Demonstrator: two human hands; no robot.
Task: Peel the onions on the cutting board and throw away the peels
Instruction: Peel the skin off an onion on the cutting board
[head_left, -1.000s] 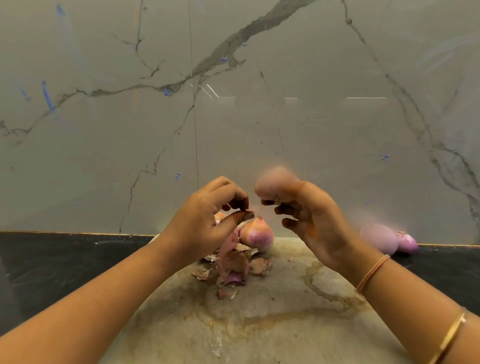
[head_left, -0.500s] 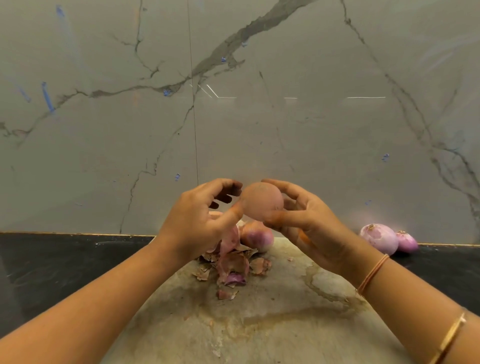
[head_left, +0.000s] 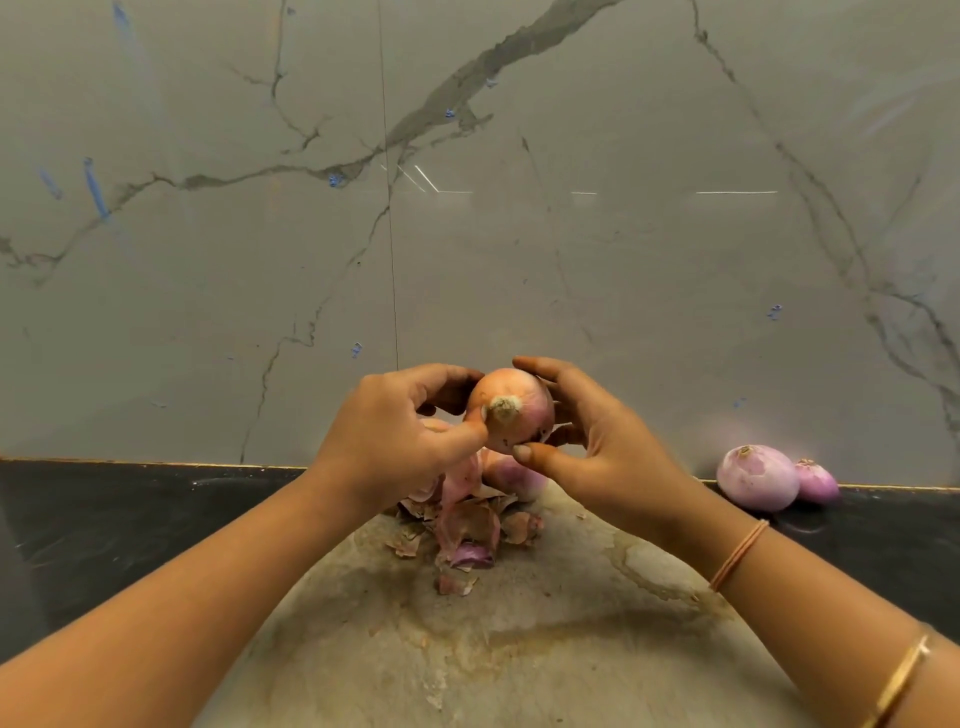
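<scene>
Two hands hold one round orange-brown unpeeled onion (head_left: 511, 410) at mid-frame, above the stained beige cutting board (head_left: 519, 649). The left hand (head_left: 395, 441) grips it with curled fingers, thumb beside the root tuft; the right hand (head_left: 597, 436) clasps its other side. Dry pinkish peels (head_left: 467, 525) and another onion (head_left: 514, 475) lie on the board below. Two peeled purple onions (head_left: 756, 478) rest on the black counter (head_left: 130, 519) at right.

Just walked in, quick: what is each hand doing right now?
Left hand: grips the unpeeled onion, thumb at its root end.
Right hand: holds the same onion, fingers over it, thumb beneath.
</scene>
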